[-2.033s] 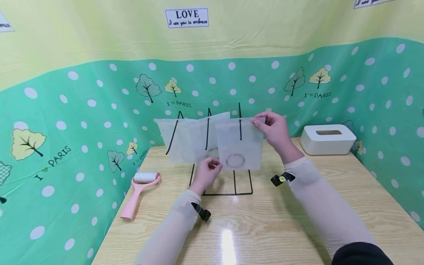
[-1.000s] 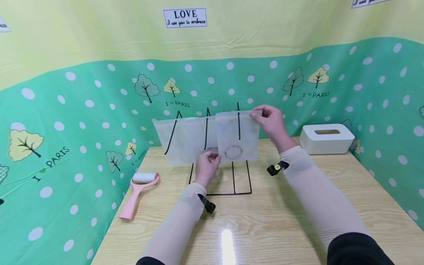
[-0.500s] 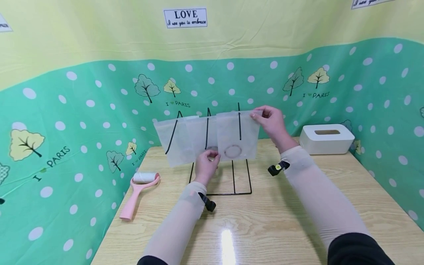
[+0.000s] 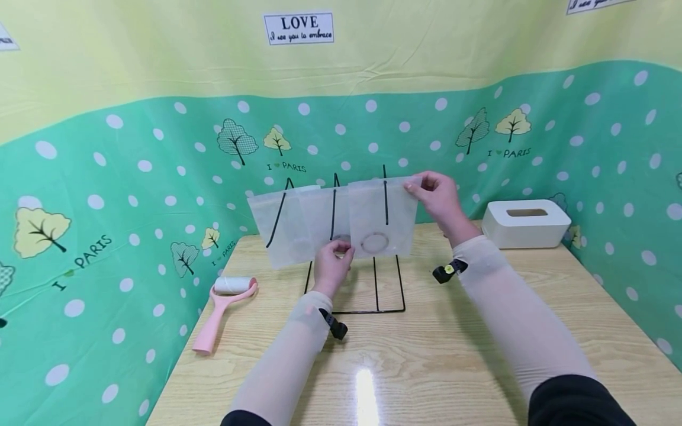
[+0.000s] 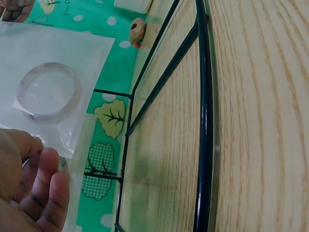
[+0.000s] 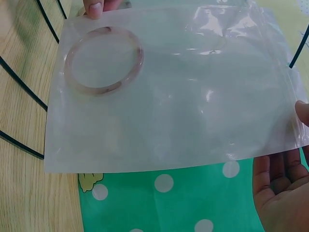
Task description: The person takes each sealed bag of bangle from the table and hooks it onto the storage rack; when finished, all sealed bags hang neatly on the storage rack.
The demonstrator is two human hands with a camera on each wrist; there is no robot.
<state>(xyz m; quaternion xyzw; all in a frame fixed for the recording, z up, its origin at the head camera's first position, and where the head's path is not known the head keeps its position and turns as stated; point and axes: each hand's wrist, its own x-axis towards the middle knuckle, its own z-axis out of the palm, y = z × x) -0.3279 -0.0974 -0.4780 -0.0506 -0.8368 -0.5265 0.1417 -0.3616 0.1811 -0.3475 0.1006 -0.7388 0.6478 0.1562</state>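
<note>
Three translucent zip bags hang side by side on the prongs of a black wire rack (image 4: 367, 312). Inside the right bag (image 4: 367, 207) lies a pale pinkish bangle (image 6: 105, 90), near the bottom. My right hand (image 4: 441, 201) pinches that bag's upper right corner between thumb and fingers. At its lower left corner, my left hand (image 4: 331, 269) pinches the bag's edge. The middle bag (image 4: 319, 216) has a ring shape near its bottom, partly covered by my left fingers. Farthest left, the left bag (image 4: 288, 242) hangs slightly tilted, overlapping the middle one.
A pink-handled lint roller (image 4: 217, 319) lies on the wooden table (image 4: 426, 355) at the left. At the back right stands a white tissue box (image 4: 524, 229). A green and yellow patterned cloth (image 4: 176, 154) encloses the table's back and sides.
Since two seconds ago, both hands have risen a little, lifting the right bag, and the middle bag's top has dropped and levelled. Over the last half second almost nothing has moved.
</note>
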